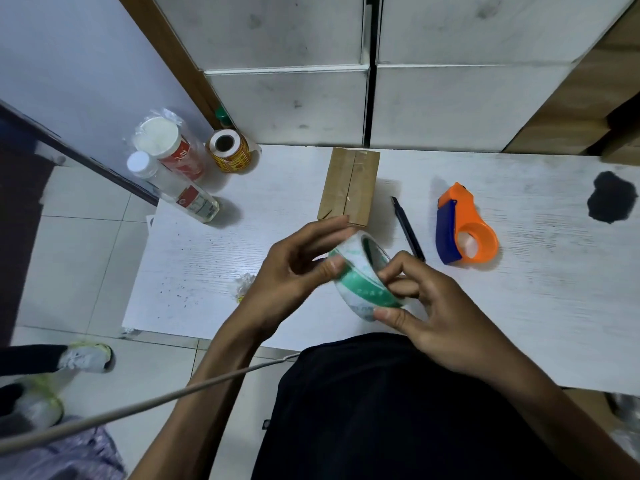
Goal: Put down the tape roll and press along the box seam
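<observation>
Gripping the tape roll (360, 277) between them, 2 hands: left hand (291, 271), right hand (440, 306).

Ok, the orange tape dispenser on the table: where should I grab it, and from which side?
Take the orange tape dispenser by its round orange ring, coming from above on its right side. It lies flat with the blue blade guard along its left edge, and the black pen lies just left of it, so the right is freer.

A cardboard box (349, 187), black pen (408, 228) and orange dispenser (465, 226) lie on the white table (554, 289).
</observation>
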Available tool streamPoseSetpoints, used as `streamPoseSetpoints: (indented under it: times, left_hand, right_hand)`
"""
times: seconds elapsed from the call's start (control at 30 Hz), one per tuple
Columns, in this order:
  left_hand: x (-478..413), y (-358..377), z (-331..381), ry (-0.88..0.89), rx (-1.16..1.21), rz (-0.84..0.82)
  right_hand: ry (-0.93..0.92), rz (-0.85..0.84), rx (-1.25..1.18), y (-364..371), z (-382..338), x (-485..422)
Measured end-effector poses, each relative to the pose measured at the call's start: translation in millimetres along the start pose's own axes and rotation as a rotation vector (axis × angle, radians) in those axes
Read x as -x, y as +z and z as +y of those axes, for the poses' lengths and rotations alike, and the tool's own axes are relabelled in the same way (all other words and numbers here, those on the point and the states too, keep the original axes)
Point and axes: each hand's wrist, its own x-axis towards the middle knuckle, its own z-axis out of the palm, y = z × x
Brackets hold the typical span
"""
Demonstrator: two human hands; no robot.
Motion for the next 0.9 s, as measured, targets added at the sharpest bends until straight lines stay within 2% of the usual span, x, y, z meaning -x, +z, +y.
streamPoseSetpoints:
  times: [0.13, 0.2, 0.33, 0.4, 0.47, 0.53, 0.63, 0.7, 0.8, 0.83, 0.9]
  left_hand:
    - [-15.0, -16.2, -51.1, -0.209, 0.124, 0.415]
    - [-22.0, -23.7, -73.7, -0.309, 0.153, 0.519]
    - [-41.1, -23.6, -101.1, -0.386, 0.148, 0.524]
    - [-52.2, -18.9, -103.7, -0.321, 0.029, 0.517]
    - [-63.0, -16.4, -98.5, -0.184, -0.206, 0.506]
    - [-75.3, -20.9, -92.3, 0.000, -0.433, 0.486]
    - [-93.9, -36.5, -82.2, 0.241, -0.670, 0.451]
    - [-105.2, -46.2, -75.0, 0.355, -0.804, 0.408]
    - [-119.0, -52.2, -71.0, 0.449, -0.993, 0.274]
    - [-122.1, -52.3, -72.3, 0.461, -1.025, 0.231]
    - [-126.0, -50.9, -76.4, 0.485, -1.059, 0.164]
  right_hand:
    - [-0.075, -0.108, 0.429, -0.5, 40.0, -26.2]
    - [-0.111, -0.236, 0.702, 3.6, 66.2, -40.6]
    - [-0.168, -0.425, 1.090, 19.3, 101.8, -64.7]
    - [-0.265, -0.488, 1.166, 27.2, 114.3, -71.0]
    - [-0.330, -0.504, 1.188, 30.3, 124.1, -74.9]
    - [-0.364, -0.474, 1.161, 29.7, 130.7, -77.4]
    - [-0.306, -0.386, 0.904, 16.5, 122.0, -75.9]
    - [-0.281, -0.147, 0.724, 0.8, 106.1, -81.5]
    - [-0.290, 0.224, 0.602, -19.3, 84.5, -109.5]
    - [-0.270, 0.280, 0.594, -23.0, 80.0, -121.0]
    - [-0.239, 0.289, 0.650, -25.7, 77.2, -140.0]
